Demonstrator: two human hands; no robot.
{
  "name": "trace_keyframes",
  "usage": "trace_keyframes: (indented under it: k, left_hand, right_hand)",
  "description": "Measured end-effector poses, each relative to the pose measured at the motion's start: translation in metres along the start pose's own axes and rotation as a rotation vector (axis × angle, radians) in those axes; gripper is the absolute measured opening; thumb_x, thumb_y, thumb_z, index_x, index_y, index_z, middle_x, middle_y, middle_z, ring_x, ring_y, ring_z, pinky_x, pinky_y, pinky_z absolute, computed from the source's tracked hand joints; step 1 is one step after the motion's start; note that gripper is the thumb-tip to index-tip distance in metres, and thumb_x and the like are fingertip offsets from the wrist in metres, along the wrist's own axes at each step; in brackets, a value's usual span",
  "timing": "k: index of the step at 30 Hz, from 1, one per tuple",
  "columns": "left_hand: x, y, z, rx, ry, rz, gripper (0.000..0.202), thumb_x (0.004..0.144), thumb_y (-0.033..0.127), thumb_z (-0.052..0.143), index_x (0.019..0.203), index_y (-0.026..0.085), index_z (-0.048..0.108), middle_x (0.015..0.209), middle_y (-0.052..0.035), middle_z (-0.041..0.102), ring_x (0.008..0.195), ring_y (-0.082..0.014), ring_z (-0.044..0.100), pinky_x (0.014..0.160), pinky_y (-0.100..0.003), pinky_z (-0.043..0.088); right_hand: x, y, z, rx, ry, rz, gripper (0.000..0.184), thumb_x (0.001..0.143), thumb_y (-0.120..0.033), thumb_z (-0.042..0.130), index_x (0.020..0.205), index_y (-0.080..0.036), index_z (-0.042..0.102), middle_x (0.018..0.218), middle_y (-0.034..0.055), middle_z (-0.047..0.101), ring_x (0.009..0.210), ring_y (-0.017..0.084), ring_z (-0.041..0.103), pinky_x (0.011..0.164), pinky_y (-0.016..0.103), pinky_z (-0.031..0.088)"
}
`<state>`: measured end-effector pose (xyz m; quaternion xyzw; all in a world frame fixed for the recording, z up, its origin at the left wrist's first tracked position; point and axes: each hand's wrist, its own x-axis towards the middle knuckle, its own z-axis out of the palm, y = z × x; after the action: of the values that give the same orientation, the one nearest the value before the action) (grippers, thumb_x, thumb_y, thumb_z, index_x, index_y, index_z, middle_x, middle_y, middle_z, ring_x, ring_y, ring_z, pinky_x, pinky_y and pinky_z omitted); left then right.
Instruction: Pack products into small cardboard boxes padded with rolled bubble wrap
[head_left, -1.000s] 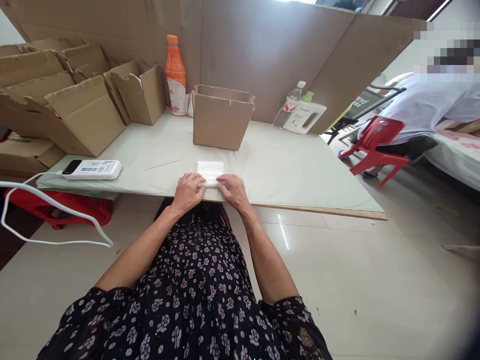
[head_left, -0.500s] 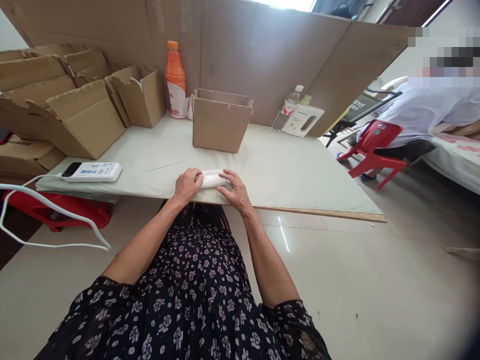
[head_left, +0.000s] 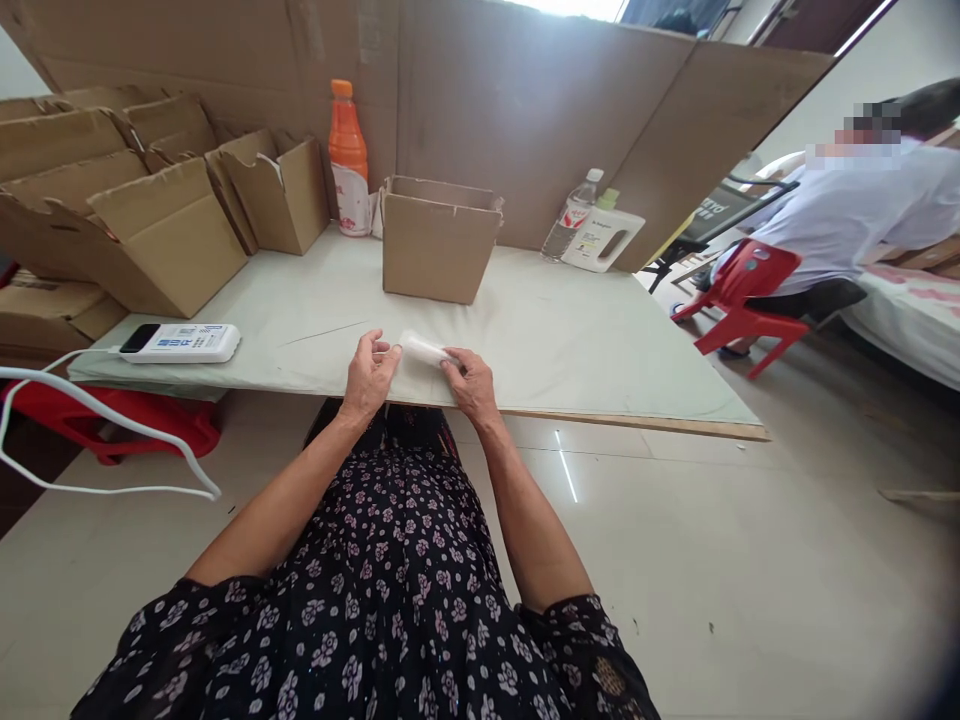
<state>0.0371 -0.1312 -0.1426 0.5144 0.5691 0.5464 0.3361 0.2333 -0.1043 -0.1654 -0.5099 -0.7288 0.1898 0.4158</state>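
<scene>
A small white roll-shaped bundle (head_left: 424, 348), slightly blurred, is held just over the table's front edge; its exact kind does not show. My right hand (head_left: 469, 382) pinches its right end between thumb and fingers. At its left end, my left hand (head_left: 370, 378) has its fingers apart, the thumb tip close beside the bundle; I see no grip there. Behind both hands stands an open-topped cardboard box (head_left: 439, 248) on the pale table cover (head_left: 585, 350).
Several cardboard boxes (head_left: 172, 235) crowd the left side. A power strip (head_left: 180, 343) with a cable lies before them. An orange bottle (head_left: 349, 160), a clear bottle (head_left: 571, 218) and a white jug (head_left: 606, 238) line the back. A person (head_left: 847, 210) sits at right on a red chair (head_left: 754, 295).
My left hand has opened away from the white bundle. The bundle has tilted, its left end now higher, while my right hand has closed on its right end.
</scene>
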Motion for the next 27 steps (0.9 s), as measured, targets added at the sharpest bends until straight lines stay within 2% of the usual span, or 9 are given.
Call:
trace_keyframes:
  k: [4, 10, 13, 15, 17, 19, 21, 24, 27]
  left_hand:
    - [-0.007, -0.002, 0.009, -0.204, -0.087, -0.123, 0.07, 0.08, 0.03, 0.063, 0.143, 0.013, 0.039, 0.109, -0.0135, 0.065, 0.093, -0.0217, 0.068, 0.083, -0.039, 0.059]
    - [-0.01, -0.001, 0.022, -0.351, -0.129, -0.171, 0.078, 0.068, 0.018, 0.063, 0.142, 0.013, 0.04, 0.108, -0.0099, 0.067, 0.102, -0.0213, 0.066, 0.092, -0.036, 0.055]
    - [-0.009, -0.001, 0.022, -0.363, -0.105, -0.169, 0.082, 0.067, 0.019, 0.065, 0.144, 0.01, 0.039, 0.105, -0.0094, 0.066, 0.098, -0.0207, 0.065, 0.091, -0.035, 0.054]
    - [-0.009, -0.001, 0.022, -0.366, -0.096, -0.152, 0.08, 0.067, 0.021, 0.067, 0.142, 0.011, 0.042, 0.105, -0.0087, 0.066, 0.096, -0.0199, 0.065, 0.09, -0.034, 0.054]
    - [-0.009, 0.002, 0.022, -0.374, -0.098, -0.124, 0.075, 0.067, 0.025, 0.07, 0.137, 0.014, 0.046, 0.108, -0.0082, 0.066, 0.097, -0.0194, 0.064, 0.089, -0.032, 0.053]
    - [-0.011, 0.005, 0.023, -0.385, -0.111, -0.09, 0.071, 0.066, 0.03, 0.072, 0.131, 0.016, 0.049, 0.111, -0.0077, 0.066, 0.099, -0.0192, 0.063, 0.09, -0.031, 0.052]
    - [-0.012, 0.008, 0.023, -0.396, -0.135, -0.059, 0.065, 0.065, 0.034, 0.074, 0.124, 0.017, 0.053, 0.112, -0.0071, 0.066, 0.101, -0.0195, 0.062, 0.09, -0.031, 0.051]
    - [-0.013, 0.012, 0.023, -0.409, -0.17, -0.026, 0.058, 0.065, 0.035, 0.075, 0.117, 0.018, 0.057, 0.112, -0.0068, 0.068, 0.104, -0.0206, 0.063, 0.093, -0.032, 0.051]
    - [-0.014, 0.012, 0.025, -0.429, -0.186, -0.014, 0.06, 0.065, 0.033, 0.074, 0.12, 0.018, 0.056, 0.12, -0.0084, 0.068, 0.11, -0.0219, 0.063, 0.096, -0.033, 0.05]
  right_hand:
    - [-0.002, 0.0, -0.004, 0.092, -0.011, 0.009, 0.03, 0.088, -0.036, 0.059, 0.11, -0.024, 0.076, 0.107, 0.0058, 0.075, 0.098, 0.025, 0.065, 0.093, 0.041, 0.052]
    - [-0.003, -0.007, -0.01, 0.203, -0.085, -0.008, 0.02, 0.081, -0.037, 0.066, 0.092, -0.024, 0.077, 0.1, 0.0057, 0.075, 0.102, 0.027, 0.066, 0.097, 0.043, 0.05]
    - [-0.001, -0.01, -0.013, 0.263, -0.107, -0.014, 0.017, 0.078, -0.039, 0.07, 0.085, -0.024, 0.073, 0.117, 0.007, 0.071, 0.116, 0.028, 0.062, 0.107, 0.045, 0.043]
    - [-0.001, -0.013, -0.016, 0.309, -0.13, -0.008, 0.02, 0.077, -0.042, 0.071, 0.083, -0.023, 0.071, 0.134, 0.0083, 0.064, 0.126, 0.028, 0.057, 0.11, 0.045, 0.04]
    - [-0.001, -0.015, -0.02, 0.356, -0.167, 0.003, 0.023, 0.078, -0.044, 0.07, 0.081, -0.022, 0.068, 0.141, 0.0092, 0.06, 0.13, 0.029, 0.055, 0.111, 0.045, 0.04]
    - [-0.002, -0.017, -0.023, 0.4, -0.209, 0.012, 0.024, 0.079, -0.046, 0.069, 0.08, -0.021, 0.066, 0.135, 0.009, 0.064, 0.126, 0.029, 0.057, 0.108, 0.043, 0.042]
    - [-0.003, -0.018, -0.025, 0.44, -0.244, 0.025, 0.025, 0.08, -0.046, 0.067, 0.081, -0.021, 0.066, 0.116, 0.0074, 0.071, 0.113, 0.027, 0.064, 0.1, 0.04, 0.047]
    - [-0.004, -0.019, -0.025, 0.491, -0.262, 0.051, 0.026, 0.079, -0.044, 0.068, 0.087, -0.02, 0.065, 0.09, 0.0026, 0.071, 0.09, 0.022, 0.066, 0.084, 0.034, 0.051]
    - [-0.004, -0.019, -0.024, 0.543, -0.258, 0.059, 0.033, 0.077, -0.042, 0.072, 0.1, -0.021, 0.064, 0.09, 0.0018, 0.071, 0.087, 0.02, 0.066, 0.082, 0.032, 0.051]
